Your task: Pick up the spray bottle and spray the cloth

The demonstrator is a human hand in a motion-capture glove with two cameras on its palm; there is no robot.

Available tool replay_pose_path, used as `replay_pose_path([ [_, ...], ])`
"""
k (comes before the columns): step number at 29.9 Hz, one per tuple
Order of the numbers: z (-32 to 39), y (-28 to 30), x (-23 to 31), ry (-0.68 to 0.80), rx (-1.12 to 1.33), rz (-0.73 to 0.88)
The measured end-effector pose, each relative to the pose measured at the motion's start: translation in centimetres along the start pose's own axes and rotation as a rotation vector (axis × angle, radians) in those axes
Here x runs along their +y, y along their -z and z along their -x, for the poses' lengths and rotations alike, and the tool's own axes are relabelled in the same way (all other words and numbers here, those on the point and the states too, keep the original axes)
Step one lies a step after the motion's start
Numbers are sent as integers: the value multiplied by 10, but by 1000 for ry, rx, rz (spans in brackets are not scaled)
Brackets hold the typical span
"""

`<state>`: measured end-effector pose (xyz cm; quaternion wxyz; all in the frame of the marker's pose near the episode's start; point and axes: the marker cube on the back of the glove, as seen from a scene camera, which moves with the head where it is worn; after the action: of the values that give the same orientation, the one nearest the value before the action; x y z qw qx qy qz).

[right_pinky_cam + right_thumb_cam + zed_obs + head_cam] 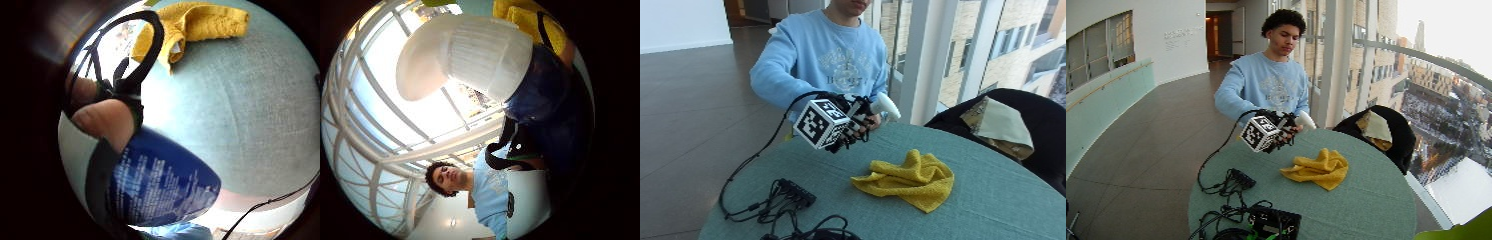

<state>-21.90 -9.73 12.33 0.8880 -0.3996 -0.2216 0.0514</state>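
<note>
Round and covered in grey-green cloth, the table (1013, 200) stands beside tall windows. Nearest to us in the outside view we count one cluster of black cables and boxes (790, 197) at the table's edge. Beyond it lies one crumpled yellow terry cloth (909, 179), flat on the table, well apart from the hand. Further back, the person's gloved right hand (853, 122) is raised above the table with its fingers curled around one dark blue spray bottle with a white trigger head (883, 107), whose nozzle points roughly towards the cloth. We cannot see the bare hand. Only the palm views show the bottle's printed blue body (165, 187) and the ribbed white collar (485, 55). Past the table, a black chair (1033, 125) holds a pale folded fabric (999, 122).
</note>
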Motion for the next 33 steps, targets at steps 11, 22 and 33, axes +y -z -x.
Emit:
replay_pose_path([
  [11,-3,-5,13,-3,17,9],
  [22,42,-20,2,145,-19,-7],
  [33,137,-103,-31,522,-119,-1],
])
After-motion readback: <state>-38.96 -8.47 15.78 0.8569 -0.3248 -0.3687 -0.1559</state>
